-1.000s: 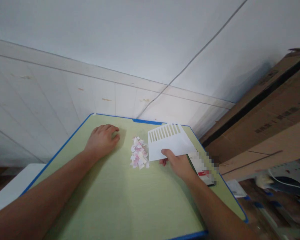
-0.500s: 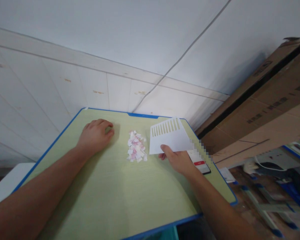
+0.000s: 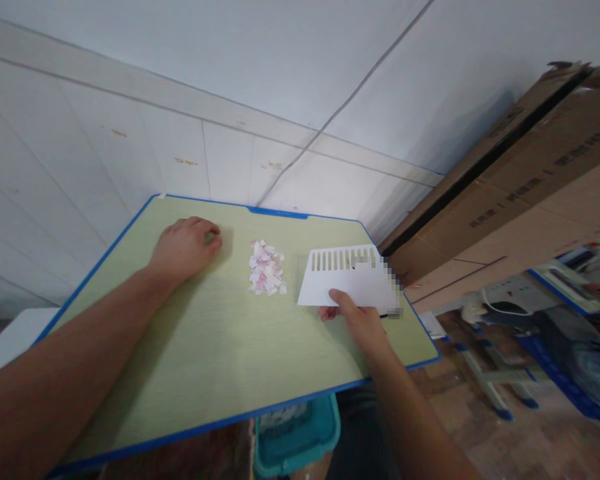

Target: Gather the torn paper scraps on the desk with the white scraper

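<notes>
Head view: my right grip (image 3: 361, 323) clamps a slotted card (image 3: 347, 281) right of the paper scraps (image 3: 267, 269), my parted left grip (image 3: 184, 247) left of them.

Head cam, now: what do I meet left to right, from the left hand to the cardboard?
Bare left hand → loose pile of small pinkish-white paper scraps → thin white sheet with a row of slots → large brown cardboard carton.
</notes>
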`<control>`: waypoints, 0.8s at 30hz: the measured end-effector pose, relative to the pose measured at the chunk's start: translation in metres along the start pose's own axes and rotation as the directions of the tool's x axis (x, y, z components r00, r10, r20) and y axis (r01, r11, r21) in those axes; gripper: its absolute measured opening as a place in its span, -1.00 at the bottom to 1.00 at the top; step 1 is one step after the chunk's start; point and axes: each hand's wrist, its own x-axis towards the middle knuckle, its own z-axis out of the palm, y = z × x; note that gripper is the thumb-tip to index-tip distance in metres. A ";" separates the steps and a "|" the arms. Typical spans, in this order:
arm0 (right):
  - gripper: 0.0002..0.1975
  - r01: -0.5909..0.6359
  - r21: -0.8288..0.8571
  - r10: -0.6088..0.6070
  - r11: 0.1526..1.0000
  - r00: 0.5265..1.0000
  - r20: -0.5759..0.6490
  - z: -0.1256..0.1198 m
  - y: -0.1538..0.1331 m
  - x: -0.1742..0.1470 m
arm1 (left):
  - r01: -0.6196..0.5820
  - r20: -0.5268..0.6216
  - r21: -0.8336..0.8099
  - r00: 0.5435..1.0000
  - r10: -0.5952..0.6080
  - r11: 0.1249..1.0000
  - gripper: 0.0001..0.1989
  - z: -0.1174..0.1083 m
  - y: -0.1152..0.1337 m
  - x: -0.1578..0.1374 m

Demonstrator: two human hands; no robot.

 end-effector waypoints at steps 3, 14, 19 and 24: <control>-0.56 0.007 -0.022 -0.006 1.000 1.000 0.025 -0.001 0.001 -0.001 | -0.003 -0.002 -0.002 1.000 0.003 1.000 -0.43 -0.002 0.002 0.000; -0.59 -0.013 -0.049 0.015 0.999 0.999 0.029 0.001 -0.004 -0.018 | -0.060 0.004 0.001 0.998 0.060 0.998 -0.43 0.000 -0.004 0.002; -0.59 -0.017 -0.110 0.017 0.994 1.000 -0.002 0.002 0.002 -0.039 | -0.040 0.033 0.016 0.999 0.040 0.999 -0.39 -0.004 0.002 -0.001; -0.57 0.007 -0.136 -0.022 0.991 0.994 -0.110 -0.004 0.008 -0.061 | -0.037 0.018 -0.002 0.999 0.037 0.999 -0.41 -0.005 0.005 -0.002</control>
